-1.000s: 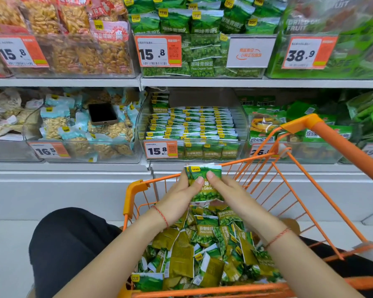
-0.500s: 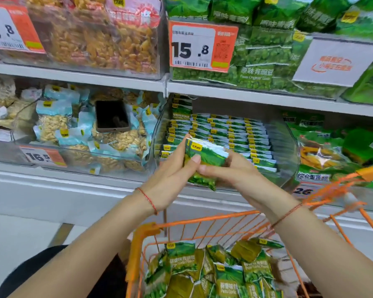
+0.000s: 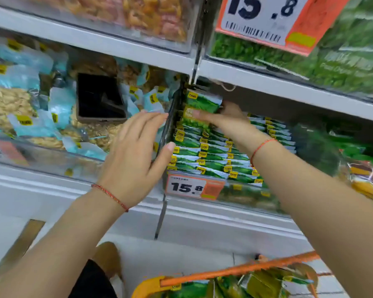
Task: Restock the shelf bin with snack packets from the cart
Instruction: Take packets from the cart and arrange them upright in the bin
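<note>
Facing a store shelf unit [image 3: 121, 47] of grey metal, the view shows two tiers of clear plastic bins above a pale floor. The upper tier holds nut packets on the left and green packets behind a large orange price tag [image 3: 269, 18] on the right. On the lower tier, the left bin is heaped with pale blue snack bags [image 3: 24, 100], and a dark phone [image 3: 99, 97] lies face up on top of them. The shelf bin [image 3: 256, 201] to its right carries an orange price label [image 3: 194, 188] on its front wall and contains flat rows of green packets [image 3: 207, 153].

The right hand [image 3: 228, 119] is inside this bin at its back left corner, fingers closed around a green snack packet [image 3: 200, 104]. The packet stands upright above the stacked rows, against the left wall of the bin. The left hand [image 3: 136, 151] is spread wide and holds nothing; it hovers in front of the divider between the two lower bins. At the bottom edge, the orange cart [image 3: 235, 272] rim is visible with more green packets inside.
</note>
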